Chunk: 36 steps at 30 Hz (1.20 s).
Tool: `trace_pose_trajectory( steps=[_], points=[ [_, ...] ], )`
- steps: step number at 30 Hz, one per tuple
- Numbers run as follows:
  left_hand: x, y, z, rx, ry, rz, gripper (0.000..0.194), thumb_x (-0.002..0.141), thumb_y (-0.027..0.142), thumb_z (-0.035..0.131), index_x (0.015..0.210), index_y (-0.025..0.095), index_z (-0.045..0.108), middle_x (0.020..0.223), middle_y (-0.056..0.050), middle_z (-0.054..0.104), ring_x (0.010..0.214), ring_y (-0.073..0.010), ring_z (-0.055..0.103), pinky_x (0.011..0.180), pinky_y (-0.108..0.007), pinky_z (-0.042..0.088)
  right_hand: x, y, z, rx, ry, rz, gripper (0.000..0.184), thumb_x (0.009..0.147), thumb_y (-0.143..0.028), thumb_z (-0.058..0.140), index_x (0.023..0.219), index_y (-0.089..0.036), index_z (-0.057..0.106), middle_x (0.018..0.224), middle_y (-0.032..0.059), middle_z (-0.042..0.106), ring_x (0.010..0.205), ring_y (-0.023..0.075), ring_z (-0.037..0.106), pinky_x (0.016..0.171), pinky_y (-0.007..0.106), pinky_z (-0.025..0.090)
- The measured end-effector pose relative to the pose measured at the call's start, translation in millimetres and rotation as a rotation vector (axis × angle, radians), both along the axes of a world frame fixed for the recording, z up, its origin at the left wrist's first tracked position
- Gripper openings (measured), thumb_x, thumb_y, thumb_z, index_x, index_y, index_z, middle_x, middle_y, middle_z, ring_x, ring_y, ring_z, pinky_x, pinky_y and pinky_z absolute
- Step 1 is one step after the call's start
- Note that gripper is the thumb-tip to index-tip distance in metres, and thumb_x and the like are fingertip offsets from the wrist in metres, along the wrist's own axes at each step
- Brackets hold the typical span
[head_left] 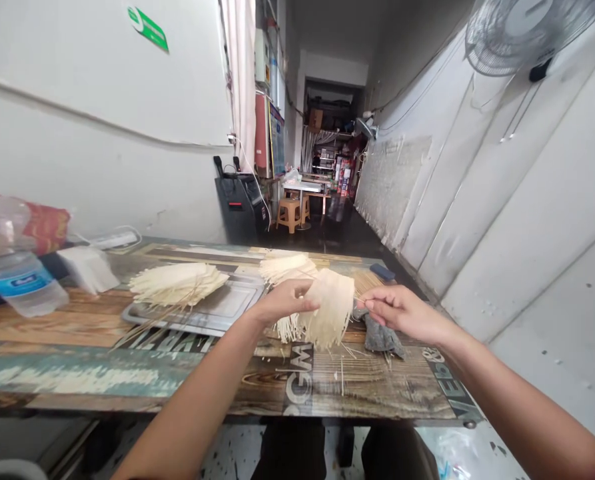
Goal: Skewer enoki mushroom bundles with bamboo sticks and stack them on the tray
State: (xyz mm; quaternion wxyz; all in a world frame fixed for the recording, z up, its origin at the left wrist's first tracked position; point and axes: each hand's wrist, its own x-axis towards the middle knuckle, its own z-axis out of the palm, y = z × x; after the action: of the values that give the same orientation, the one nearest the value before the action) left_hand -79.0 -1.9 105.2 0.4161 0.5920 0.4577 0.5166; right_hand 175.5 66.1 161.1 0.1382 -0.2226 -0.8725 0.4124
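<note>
Right of the tray (pixel 237 303), I see the left hand (pixel 286 299) pinching a fringed sheet (pixel 331 300), the right hand (pixel 396 310) its stick (pixel 357 300), apparently keeping strands (pixel 323 337) free

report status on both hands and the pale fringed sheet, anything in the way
Left hand gripping pale fringed sheet, strips hanging down. Right hand pinching thin skewer at sheet's edge. Nothing seen blocking; grey cloth on table nearby.

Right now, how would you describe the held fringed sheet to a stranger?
Start at the wood-patterned table. Above it, find the left hand and right hand. The pale fringed sheet hangs between them, held up, unlike the similar piles.
</note>
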Motion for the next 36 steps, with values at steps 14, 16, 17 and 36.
trace_pose_trajectory(
  steps=[14, 16, 17, 36],
  points=[
    [36, -7, 0.7, -0.389, -0.425, -0.349, 0.044, 0.067, 0.045, 0.079, 0.101, 0.018, 0.071, 0.103, -0.016, 0.073, 0.108, -0.0341, 0.065, 0.093, -0.052, 0.048, 2, 0, 0.8, -0.085, -0.091, 0.015, 0.032, 0.089, -0.046, 0.054, 0.082, -0.017, 0.063, 0.053, -0.0071, 0.047, 0.047, 0.0081, 0.036, 0.05, 0.024, 0.03],
    [34, -7, -4.2, -0.397, -0.437, -0.33, 0.044, 0.066, 0.045, 0.079, 0.099, 0.018, 0.072, 0.102, -0.016, 0.073, 0.107, -0.034, 0.065, 0.092, -0.052, 0.05, 2, 1, -0.3, -0.089, -0.103, 0.018, 0.032, 0.089, -0.047, 0.052, 0.082, -0.017, 0.061, 0.054, -0.0068, 0.047, 0.048, 0.0082, 0.037, 0.049, 0.024, 0.029],
    [34, -7, -6.7, -0.396, -0.443, -0.333, 0.043, 0.067, 0.046, 0.078, 0.098, 0.017, 0.072, 0.101, -0.017, 0.073, 0.107, -0.0337, 0.065, 0.092, -0.051, 0.05, 2, 1, -0.7, -0.088, -0.106, 0.018, 0.032, 0.089, -0.047, 0.052, 0.081, -0.017, 0.06, 0.054, -0.0066, 0.047, 0.048, 0.0083, 0.037, 0.049, 0.024, 0.029],
    [42, -17, -17.3, -0.421, -0.502, -0.444, 0.051, 0.071, 0.051, 0.075, 0.105, 0.014, 0.071, 0.109, -0.019, 0.071, 0.113, -0.0339, 0.062, 0.094, -0.046, 0.049, 8, 4, -4.5, -0.166, -0.151, 0.111, 0.038, 0.088, -0.054, 0.052, 0.075, -0.019, 0.052, 0.055, -0.0079, 0.037, 0.05, 0.0085, 0.029, 0.048, 0.024, 0.023]
  ],
)
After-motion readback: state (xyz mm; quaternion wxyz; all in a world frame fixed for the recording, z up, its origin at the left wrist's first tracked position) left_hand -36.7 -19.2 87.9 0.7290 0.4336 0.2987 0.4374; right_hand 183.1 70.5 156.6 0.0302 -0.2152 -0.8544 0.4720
